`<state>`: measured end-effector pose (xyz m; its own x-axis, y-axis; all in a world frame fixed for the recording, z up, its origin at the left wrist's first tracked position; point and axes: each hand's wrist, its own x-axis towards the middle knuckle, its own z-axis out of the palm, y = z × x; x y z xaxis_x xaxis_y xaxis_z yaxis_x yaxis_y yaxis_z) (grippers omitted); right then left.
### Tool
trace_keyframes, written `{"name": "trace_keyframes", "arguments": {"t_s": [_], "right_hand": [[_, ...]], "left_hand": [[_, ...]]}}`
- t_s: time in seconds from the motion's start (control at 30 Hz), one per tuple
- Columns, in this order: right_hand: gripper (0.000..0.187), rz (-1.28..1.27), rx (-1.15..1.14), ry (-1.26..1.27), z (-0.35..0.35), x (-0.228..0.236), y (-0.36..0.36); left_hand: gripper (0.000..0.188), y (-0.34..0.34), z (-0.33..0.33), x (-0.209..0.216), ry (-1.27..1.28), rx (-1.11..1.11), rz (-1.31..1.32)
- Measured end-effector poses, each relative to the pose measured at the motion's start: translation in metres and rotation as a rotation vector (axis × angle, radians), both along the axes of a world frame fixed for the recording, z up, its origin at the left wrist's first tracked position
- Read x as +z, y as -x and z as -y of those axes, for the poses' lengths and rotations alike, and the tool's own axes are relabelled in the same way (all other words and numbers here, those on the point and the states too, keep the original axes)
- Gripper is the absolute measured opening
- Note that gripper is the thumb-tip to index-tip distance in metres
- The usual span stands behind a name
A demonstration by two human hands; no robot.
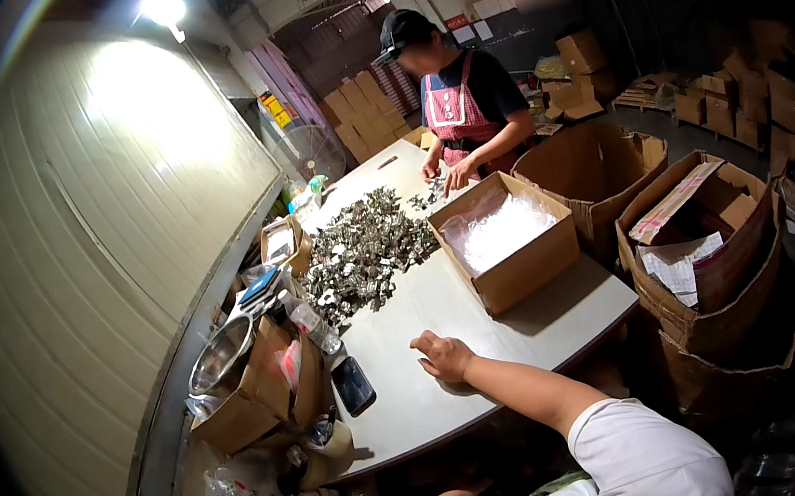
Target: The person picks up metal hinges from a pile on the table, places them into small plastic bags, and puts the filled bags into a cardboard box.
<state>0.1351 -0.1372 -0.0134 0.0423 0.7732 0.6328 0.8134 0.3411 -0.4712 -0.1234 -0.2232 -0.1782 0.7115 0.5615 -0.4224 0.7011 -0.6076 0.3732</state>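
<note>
My right hand [444, 357] rests on the near part of the pale table [405, 412], its fingers loosely bent and their tips apart, and I see nothing in it. My left hand [466, 494] is low in the dark by the table's near edge, where its fingers are hidden. Left of my right hand lies a dark phone [353, 386]. Beyond it spreads a heap of small metal parts [359, 252]. A cardboard box [526, 268] lined with clear plastic, holding white contents [508, 232], stands to the right of the heap.
Across the table a co-worker [470, 105] in a checked apron handles a few metal parts [430, 192]. A clear bottle [308, 321], a metal bowl [222, 354] and small cartons [249, 399] crowd the left edge. Large cardboard bins [593, 174] stand along the right side.
</note>
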Motion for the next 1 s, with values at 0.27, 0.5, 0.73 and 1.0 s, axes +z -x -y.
{"name": "trace_keyframes", "arguments": {"t_s": [0.27, 0.5, 0.73, 1.0], "right_hand": [[0.023, -0.1, 0.115, -0.08, 0.009, 0.025, -0.012], [0.019, -0.113, -0.101, -0.293, 0.003, 0.131, -0.127], [0.078, 0.534, -0.448, 0.95, -0.027, 0.11, -0.272], [0.018, 0.227, -0.304, 0.384, -0.028, 0.107, -0.284]], "left_hand": [[0.067, -0.073, 0.017, 0.199, 1.077, -0.374, 0.54], [0.027, -0.137, -0.134, 0.226, 0.597, 0.158, 1.249], [0.033, -0.183, -0.209, 0.158, -0.142, 0.229, 1.369], [0.03, -0.177, -0.201, 0.168, -0.054, 0.295, 1.435]]}}
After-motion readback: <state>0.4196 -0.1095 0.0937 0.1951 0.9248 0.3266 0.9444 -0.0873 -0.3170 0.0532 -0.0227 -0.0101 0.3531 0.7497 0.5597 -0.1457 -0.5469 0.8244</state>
